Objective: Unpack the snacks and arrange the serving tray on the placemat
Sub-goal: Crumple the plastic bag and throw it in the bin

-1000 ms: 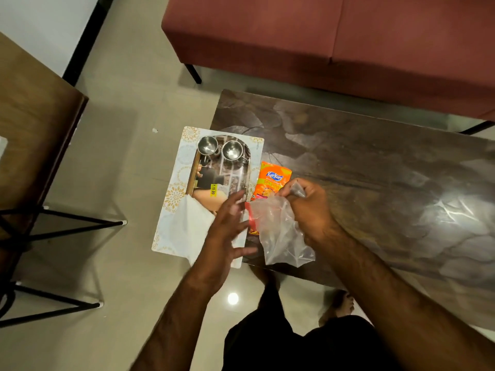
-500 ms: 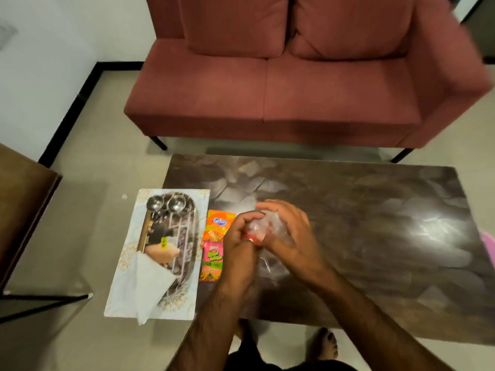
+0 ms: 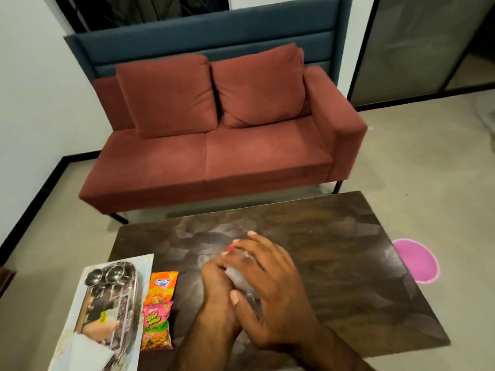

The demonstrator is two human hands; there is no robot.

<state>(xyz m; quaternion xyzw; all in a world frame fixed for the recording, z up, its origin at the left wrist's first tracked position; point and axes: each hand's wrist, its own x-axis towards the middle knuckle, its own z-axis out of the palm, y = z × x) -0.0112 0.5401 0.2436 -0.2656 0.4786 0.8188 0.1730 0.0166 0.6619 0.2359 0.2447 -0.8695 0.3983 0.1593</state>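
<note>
My left hand (image 3: 214, 287) and my right hand (image 3: 270, 287) press together around a crumpled clear plastic bag (image 3: 238, 277) with a red strip, above the dark table (image 3: 348, 263). An orange snack packet (image 3: 160, 286) and a pink snack packet (image 3: 156, 326) lie flat just left of my hands. A pale patterned placemat (image 3: 146, 259) overhangs the table's left end. On it rests a shiny steel serving tray (image 3: 128, 311) holding two small steel bowls (image 3: 105, 275) at its far end. A white napkin (image 3: 85, 352) lies on the tray's near end.
A red two-seat sofa (image 3: 227, 156) with two cushions stands beyond the table. A pink round object (image 3: 417, 261) sits on the floor to the table's right. A glass partition is at the back right, a white wall at the left.
My hands have squeezed the loose bag into a tight bundle between them. The head camera has tilted up, so the sofa and room now show. Both snack packets lie uncovered on the table.
</note>
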